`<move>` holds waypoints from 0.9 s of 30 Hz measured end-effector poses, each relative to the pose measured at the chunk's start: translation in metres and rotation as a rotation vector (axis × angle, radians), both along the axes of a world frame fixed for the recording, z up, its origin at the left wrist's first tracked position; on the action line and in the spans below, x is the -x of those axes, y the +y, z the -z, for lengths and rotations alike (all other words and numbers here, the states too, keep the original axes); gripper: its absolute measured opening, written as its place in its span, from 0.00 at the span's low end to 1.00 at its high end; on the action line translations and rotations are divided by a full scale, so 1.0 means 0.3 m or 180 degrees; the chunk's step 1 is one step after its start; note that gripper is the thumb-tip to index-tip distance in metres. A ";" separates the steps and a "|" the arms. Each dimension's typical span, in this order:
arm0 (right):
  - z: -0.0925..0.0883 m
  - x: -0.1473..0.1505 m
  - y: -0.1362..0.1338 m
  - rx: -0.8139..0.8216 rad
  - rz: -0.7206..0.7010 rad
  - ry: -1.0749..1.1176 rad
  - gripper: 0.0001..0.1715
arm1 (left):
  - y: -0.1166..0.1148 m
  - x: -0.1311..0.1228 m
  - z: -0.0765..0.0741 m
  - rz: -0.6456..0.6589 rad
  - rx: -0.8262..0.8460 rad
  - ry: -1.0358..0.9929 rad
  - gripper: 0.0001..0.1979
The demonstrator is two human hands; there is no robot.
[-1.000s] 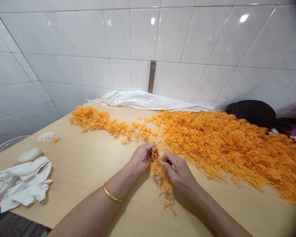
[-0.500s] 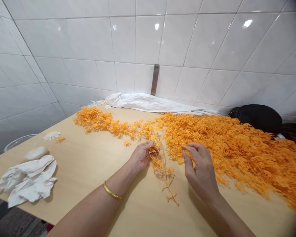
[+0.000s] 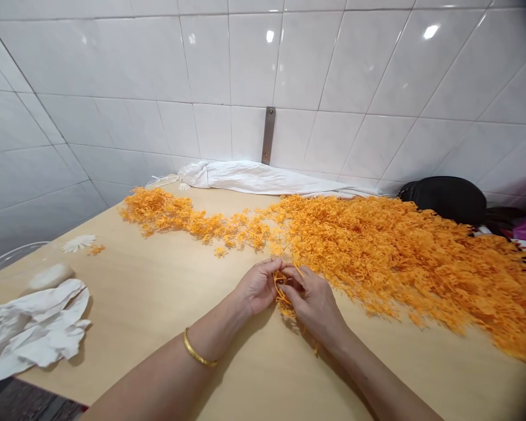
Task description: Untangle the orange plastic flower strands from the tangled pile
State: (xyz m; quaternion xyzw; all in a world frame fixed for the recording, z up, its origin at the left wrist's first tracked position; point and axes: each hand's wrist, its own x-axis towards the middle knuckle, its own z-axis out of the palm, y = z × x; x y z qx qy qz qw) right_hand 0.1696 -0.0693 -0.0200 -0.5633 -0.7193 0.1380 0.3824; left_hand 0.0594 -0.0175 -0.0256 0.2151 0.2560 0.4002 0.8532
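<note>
Briefly: orange floret strand pinched in both hands, just before the heap

Obs.: the orange floret strand (image 3: 283, 295) is a thin, tangled bunch of frilly, stringy florets, deep orange, looped where it is gathered. Material cannot be told from this view. It lies just in front of the large orange heap (image 3: 377, 257), which is the same frilly stuff, dense at right and thinning to a loose trail at left.

Left hand (image 3: 259, 286): fingers (image 3: 268, 270) closed over the strand. Right hand (image 3: 313, 304): fingers (image 3: 294, 279) closed and pinching the strand from the other side. The two hands nearly touch. A gold bangle (image 3: 199, 351) circles the left wrist.

Surroundings, relative to the heap: it rests on a pale wooden table (image 3: 166, 310). Behind it, a rolled white cloth (image 3: 254, 178) lies against the white tile wall (image 3: 114, 58), and a black bag (image 3: 442, 199) sits at its far right. Well left of it are a white daisy-shaped flower (image 3: 78, 243), a white lump (image 3: 50, 276) and a crumpled white cloth (image 3: 37, 327).
</note>
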 end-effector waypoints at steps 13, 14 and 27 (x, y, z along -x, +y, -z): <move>-0.009 0.007 -0.002 0.0495 0.0033 0.1310 0.08 | 0.000 0.008 0.000 -0.0060 -0.0323 0.0377 0.07; -0.011 0.005 -0.002 0.0459 0.0011 0.1209 0.10 | 0.002 0.008 0.003 -0.0068 -0.0368 0.0356 0.07; -0.054 0.046 -0.058 -0.1262 0.0064 -0.1937 0.11 | 0.021 -0.008 -0.006 -0.0747 -0.0123 0.0775 0.07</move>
